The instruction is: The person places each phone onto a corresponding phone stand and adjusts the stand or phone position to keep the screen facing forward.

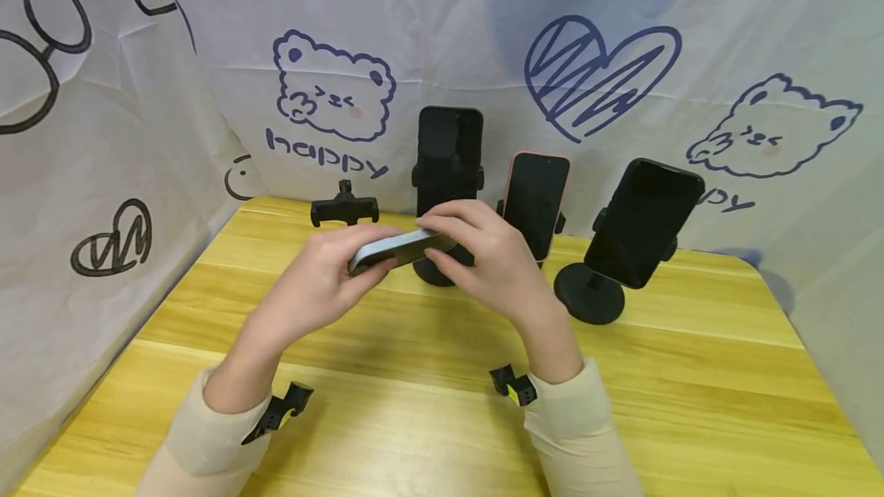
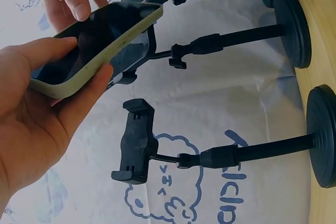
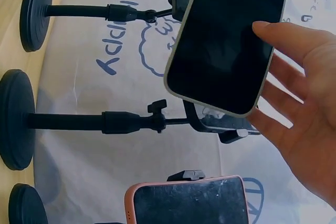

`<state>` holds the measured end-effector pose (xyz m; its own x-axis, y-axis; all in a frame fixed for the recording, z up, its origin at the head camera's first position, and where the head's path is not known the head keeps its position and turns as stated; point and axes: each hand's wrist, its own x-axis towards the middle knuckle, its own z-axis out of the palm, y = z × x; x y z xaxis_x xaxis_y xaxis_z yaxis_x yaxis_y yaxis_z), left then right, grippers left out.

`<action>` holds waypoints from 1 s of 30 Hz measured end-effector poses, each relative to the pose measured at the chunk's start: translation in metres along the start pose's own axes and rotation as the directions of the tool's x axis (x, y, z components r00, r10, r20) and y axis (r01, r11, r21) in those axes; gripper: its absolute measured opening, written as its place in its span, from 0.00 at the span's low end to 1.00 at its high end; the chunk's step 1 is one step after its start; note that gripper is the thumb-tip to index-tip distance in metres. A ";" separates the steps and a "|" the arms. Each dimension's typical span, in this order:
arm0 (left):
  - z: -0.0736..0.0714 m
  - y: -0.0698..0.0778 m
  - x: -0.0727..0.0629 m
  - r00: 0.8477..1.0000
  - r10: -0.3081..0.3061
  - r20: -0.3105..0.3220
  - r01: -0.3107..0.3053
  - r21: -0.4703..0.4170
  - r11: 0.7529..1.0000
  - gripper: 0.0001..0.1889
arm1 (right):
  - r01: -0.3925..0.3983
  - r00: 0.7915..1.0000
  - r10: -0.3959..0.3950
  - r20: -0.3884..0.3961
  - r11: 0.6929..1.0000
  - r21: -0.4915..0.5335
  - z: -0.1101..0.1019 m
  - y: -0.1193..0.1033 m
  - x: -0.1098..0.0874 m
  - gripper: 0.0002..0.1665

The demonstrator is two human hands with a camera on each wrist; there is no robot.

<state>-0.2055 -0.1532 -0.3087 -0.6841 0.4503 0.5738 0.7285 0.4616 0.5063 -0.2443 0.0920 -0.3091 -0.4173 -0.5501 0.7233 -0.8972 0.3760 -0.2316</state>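
Note:
Above the table, both hands hold a smartphone point(image 1: 399, 248) with a pale case and a dark screen, seen nearly edge-on in the head view. My left hand point(image 1: 328, 274) grips its left end, thumb on the screen side and fingers under the edge point(image 2: 97, 72). At the other end my right hand point(image 1: 486, 263) pinches it, with the thumb on the dark screen point(image 3: 226, 56) and the fingers behind. Behind the left hand stands a black phone stand point(image 1: 344, 209) with no phone in its clamp point(image 2: 139, 142).
Three stands bearing phones line the back: a black phone point(image 1: 450, 152) partly behind the right hand, a pink-cased phone point(image 1: 537, 194), and a tilted black phone point(image 1: 644, 221) at the right. A white cloth point(image 1: 456, 44) with drawings hangs behind the wooden table point(image 1: 400, 420).

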 end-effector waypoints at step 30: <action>0.010 -0.006 0.002 0.966 -0.120 -0.231 0.052 -0.280 0.959 0.19 | -0.111 0.984 0.154 -0.086 0.919 0.377 0.015 0.007 -0.003 0.14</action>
<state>-0.2117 -0.1479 -0.3170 -0.7391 0.2028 0.6423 0.6732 0.2521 0.6951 -0.2513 0.0854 -0.3229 -0.5364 -0.4198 0.7321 -0.8332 0.1255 -0.5385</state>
